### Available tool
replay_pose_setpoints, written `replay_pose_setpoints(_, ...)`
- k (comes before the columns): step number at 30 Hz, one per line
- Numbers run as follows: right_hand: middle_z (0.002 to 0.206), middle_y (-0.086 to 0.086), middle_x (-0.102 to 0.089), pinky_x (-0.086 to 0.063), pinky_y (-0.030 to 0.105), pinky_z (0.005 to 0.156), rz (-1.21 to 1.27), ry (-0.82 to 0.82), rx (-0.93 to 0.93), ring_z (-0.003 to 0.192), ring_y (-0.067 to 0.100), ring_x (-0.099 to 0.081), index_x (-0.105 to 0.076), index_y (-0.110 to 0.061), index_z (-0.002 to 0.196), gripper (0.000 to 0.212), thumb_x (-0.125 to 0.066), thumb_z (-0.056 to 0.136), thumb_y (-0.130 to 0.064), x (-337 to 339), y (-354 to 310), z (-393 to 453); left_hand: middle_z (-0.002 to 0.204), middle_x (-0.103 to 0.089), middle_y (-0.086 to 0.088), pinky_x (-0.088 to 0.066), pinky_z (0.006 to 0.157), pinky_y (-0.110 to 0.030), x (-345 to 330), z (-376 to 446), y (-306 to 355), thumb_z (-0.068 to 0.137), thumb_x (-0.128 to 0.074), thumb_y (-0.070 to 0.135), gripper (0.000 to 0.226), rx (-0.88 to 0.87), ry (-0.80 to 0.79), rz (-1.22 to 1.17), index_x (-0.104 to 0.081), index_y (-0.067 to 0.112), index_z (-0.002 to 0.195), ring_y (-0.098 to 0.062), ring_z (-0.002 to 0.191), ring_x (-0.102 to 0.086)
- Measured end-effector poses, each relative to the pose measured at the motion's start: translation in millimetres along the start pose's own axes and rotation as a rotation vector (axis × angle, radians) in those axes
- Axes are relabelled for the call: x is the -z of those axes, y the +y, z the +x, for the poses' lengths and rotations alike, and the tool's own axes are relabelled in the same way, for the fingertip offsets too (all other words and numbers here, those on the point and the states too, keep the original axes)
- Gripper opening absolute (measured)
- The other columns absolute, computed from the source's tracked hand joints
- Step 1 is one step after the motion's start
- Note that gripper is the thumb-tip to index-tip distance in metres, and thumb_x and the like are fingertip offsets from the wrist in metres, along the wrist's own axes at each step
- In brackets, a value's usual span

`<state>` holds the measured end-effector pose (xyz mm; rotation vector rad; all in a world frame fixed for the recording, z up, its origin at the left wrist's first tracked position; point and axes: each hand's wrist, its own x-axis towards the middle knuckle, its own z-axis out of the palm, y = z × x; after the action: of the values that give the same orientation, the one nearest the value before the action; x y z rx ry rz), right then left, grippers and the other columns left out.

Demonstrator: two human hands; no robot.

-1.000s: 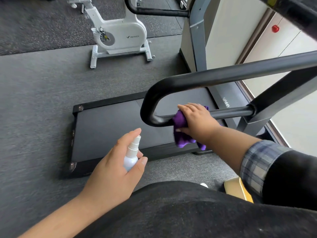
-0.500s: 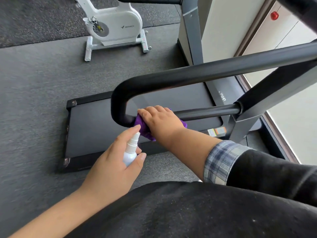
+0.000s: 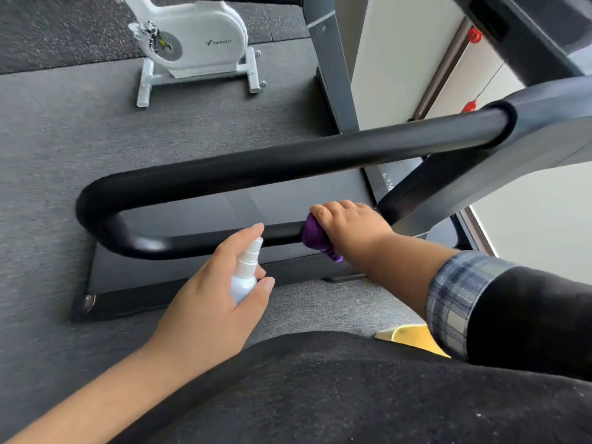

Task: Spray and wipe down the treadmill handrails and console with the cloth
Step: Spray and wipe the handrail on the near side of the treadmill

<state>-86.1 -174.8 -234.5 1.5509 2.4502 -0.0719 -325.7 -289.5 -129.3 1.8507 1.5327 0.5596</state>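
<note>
Right hand (image 3: 350, 224) clamps the purple cloth (image 3: 315, 236) around the treadmill handrail (image 3: 205, 241); just beside it, left hand (image 3: 211, 302) grips a spray bottle (image 3: 245, 277).

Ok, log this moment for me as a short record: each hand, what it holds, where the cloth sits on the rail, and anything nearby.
left hand: holds spray bottle upright, index finger on the nozzle top, nozzle facing the rail
right hand: presses purple cloth onto the lower bar
cloth position: right part of the lower bar, near the grey upright
handrail: black, looped at the left end
background: white exercise bike on the dark floor
console: cannot tell
</note>
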Motion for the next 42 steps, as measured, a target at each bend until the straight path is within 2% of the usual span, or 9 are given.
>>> replay_pose_setpoints(3,0.113,-0.001,-0.059,-0.048,0.04,0.089,-0.037,-0.061,-0.015,0.104,0.024,-0.06,-0.04,-0.02,0.125,0.071,-0.083,0.07,-0.029,0.2,24.8,-2.1,0.103,-0.059,0.025,-0.041,0.071,-0.015,-16.6,7.7,14.8,0.085,-0.056,0.043,0.062,0.004,0.017,-0.004,-0.018,0.078,0.119,-0.001,0.09,-0.058)
replay_pose_setpoints(7,0.111,0.0,-0.059,-0.036,0.048,0.105,-0.109,-0.182,0.001,0.105,0.025,-0.062,-0.042,-0.019,0.117,0.053,-0.076,0.076,-0.025,11.9,35.9,4.3,0.102,-0.059,0.023,-0.04,0.07,-0.012,-27.4,12.2,25.8,0.086,-0.055,0.042,0.062,0.031,0.039,-0.008,-0.018,0.077,0.12,-0.002,0.091,-0.058)
replay_pose_setpoints(9,0.11,0.001,-0.059,-0.045,0.044,0.092,-0.053,-0.211,0.011,0.102,0.027,-0.061,-0.043,-0.018,0.115,0.048,-0.073,0.079,-0.023,16.1,36.4,8.6,0.102,-0.059,0.023,-0.04,0.07,-0.012,-28.4,11.1,27.4,0.086,-0.055,0.041,0.063,0.05,0.059,0.007,-0.017,0.077,0.12,-0.003,0.091,-0.058)
replay_pose_setpoints(12,0.104,0.001,-0.059,-0.048,0.039,0.072,0.026,-0.179,0.02,0.095,0.027,-0.06,-0.045,-0.019,0.112,0.047,-0.074,0.077,-0.03,16.0,30.5,9.8,0.101,-0.06,0.022,-0.04,0.071,-0.008,-25.3,4.4,22.4,0.087,-0.056,0.04,0.062,0.094,0.092,0.014,-0.018,0.077,0.12,-0.002,0.092,-0.057)
replay_pose_setpoints(22,0.097,-0.003,-0.063,-0.055,0.039,0.074,0.148,-0.15,0.139,0.087,0.025,-0.062,-0.05,-0.024,0.11,0.046,-0.067,0.069,-0.036,45.2,-65.0,48.1,0.102,-0.058,0.021,-0.043,0.082,-0.019,15.0,-21.7,-20.9,0.089,-0.057,0.04,0.058,0.162,0.069,0.046,-0.023,0.069,0.126,-0.002,0.099,-0.055)
replay_pose_setpoints(28,0.117,-0.001,-0.062,-0.052,0.041,0.084,0.252,-0.025,0.256,0.106,0.025,-0.059,-0.046,-0.025,0.13,0.058,-0.065,0.079,-0.045,61.6,-166.3,84.9,0.105,-0.057,0.024,-0.042,0.084,-0.011,59.1,-33.6,-59.6,0.089,-0.06,0.042,0.061,0.095,0.027,0.099,-0.021,0.07,0.127,0.003,0.102,-0.052)
replay_pose_setpoints(32,0.134,0.003,-0.053,-0.046,0.039,0.096,0.358,0.031,0.328,0.121,0.025,-0.052,-0.042,-0.018,0.137,0.058,-0.058,0.085,-0.037,79.5,-209.0,95.5,0.107,-0.054,0.028,-0.04,0.086,-0.009,85.7,-43.7,-89.7,0.088,-0.062,0.041,0.063,0.056,0.005,0.189,-0.022,0.07,0.127,0.009,0.103,-0.052)
replay_pose_setpoints(37,0.122,0.002,-0.055,-0.038,0.035,0.091,0.421,0.05,0.31,0.116,0.023,-0.05,-0.046,-0.022,0.116,0.044,-0.062,0.081,-0.044,88.0,-218.8,92.2,0.104,-0.05,0.036,-0.031,0.084,0.004,100.4,-35.2,-107.0,0.088,-0.065,0.038,0.065,0.0,-0.041,0.222,-0.022,0.064,0.129,0.021,0.101,-0.046)
replay_pose_setpoints(42,0.121,0.003,-0.059,-0.048,0.04,0.09,0.329,0.028,0.224,0.111,0.025,-0.059,-0.047,-0.02,0.125,0.047,-0.058,0.085,-0.043,76.8,-206.9,92.0,0.105,-0.048,0.035,-0.033,0.078,0.004,90.0,-8.7,-96.0,0.086,-0.064,0.04,0.067,-0.076,-0.11,0.196,-0.018,0.066,0.126,0.023,0.099,-0.046)
